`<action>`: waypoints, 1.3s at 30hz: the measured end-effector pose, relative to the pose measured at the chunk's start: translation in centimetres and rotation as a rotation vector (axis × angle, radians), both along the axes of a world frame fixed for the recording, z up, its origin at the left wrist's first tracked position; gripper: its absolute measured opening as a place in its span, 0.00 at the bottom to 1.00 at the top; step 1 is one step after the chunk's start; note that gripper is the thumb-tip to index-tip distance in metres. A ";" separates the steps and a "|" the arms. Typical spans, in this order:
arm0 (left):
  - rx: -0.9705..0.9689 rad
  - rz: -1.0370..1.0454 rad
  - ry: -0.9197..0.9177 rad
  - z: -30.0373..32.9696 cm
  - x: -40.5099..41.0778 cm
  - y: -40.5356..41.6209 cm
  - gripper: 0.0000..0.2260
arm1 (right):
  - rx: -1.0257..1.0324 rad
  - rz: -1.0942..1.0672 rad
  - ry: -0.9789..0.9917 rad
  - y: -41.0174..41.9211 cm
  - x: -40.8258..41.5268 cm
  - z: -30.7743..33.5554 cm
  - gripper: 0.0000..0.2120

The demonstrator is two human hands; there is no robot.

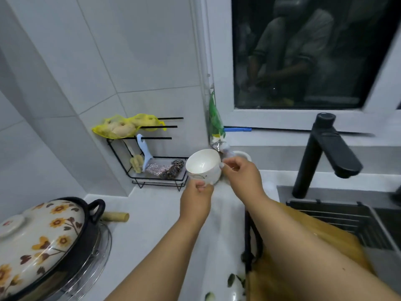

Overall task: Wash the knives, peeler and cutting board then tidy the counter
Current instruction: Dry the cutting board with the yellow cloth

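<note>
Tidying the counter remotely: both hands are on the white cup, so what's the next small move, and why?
Probably set the cup down on the counter near the wire rack. The left hand grips its base, the right hand its far side, it hangs tilted and looks empty.

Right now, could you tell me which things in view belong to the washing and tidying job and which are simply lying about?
Part of the job:
- white cup, held over the counter by the left hand and the right hand
- wooden cutting board by the sink
- black faucet
- scrubbers in the wire rack

Lying about:
- flowered pot
- yellow net bag
- green packet
</note>
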State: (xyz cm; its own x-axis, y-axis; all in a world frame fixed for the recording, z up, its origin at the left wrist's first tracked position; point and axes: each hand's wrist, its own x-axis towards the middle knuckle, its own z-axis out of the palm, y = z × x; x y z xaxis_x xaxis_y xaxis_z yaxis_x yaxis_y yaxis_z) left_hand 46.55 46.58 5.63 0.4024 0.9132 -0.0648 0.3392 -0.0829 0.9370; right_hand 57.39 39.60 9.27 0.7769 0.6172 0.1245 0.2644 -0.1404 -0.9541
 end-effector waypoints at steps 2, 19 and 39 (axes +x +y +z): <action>-0.100 -0.084 0.087 -1.8 0.4 -2.5 0.14 | -0.005 -0.060 0.013 -3.9 1.2 -0.9 0.05; -0.275 -0.173 0.239 -5.5 3.6 -11.4 0.29 | -0.270 -0.353 0.262 -23.9 5.3 -10.4 0.15; -0.439 -0.160 0.008 -3.8 2.5 -13.9 0.20 | -0.374 -0.478 -0.055 -27.6 8.1 -6.0 0.13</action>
